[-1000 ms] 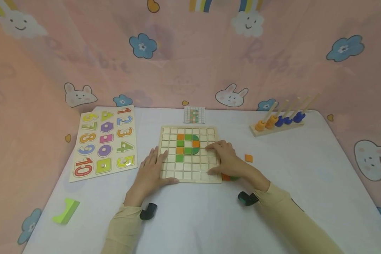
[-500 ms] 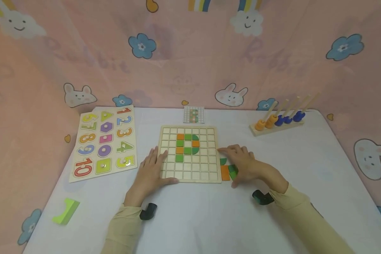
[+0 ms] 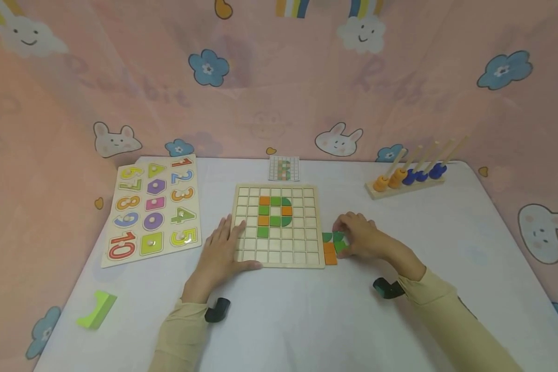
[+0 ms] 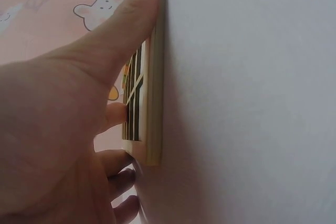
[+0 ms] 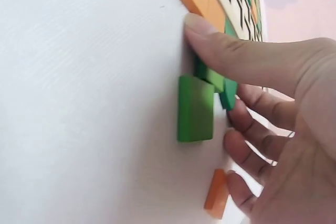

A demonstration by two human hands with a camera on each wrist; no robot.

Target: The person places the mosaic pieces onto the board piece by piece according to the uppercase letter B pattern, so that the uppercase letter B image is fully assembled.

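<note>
My left hand (image 3: 218,256) rests against the left edge of a wooden grid board (image 3: 302,248), fingers extended over the rim and thumb along the front edge. On the board, orange and green tiles (image 3: 263,220) form a P shape. Right of the board, my right hand (image 3: 365,238) has its thumb and curled fingers around a few green tiles (image 3: 339,245), the thumb on the near side. Orange tiles (image 3: 330,254) lie against the board beside them. In the right wrist view, a green tile (image 5: 197,109) and a separate orange tile (image 5: 216,195) lie under the hand.
A patterned card (image 3: 284,169) lies behind the board. At left are a number puzzle (image 3: 155,206) and a light-green block (image 3: 97,310). A bead stacker (image 3: 406,183) with upright pegs stands at the back right. A printed cloth (image 3: 260,93) hangs behind the table.
My right hand has moved right, off the board to the loose tiles, and its fingers have drawn in around the green ones. My left hand has stayed in place.
</note>
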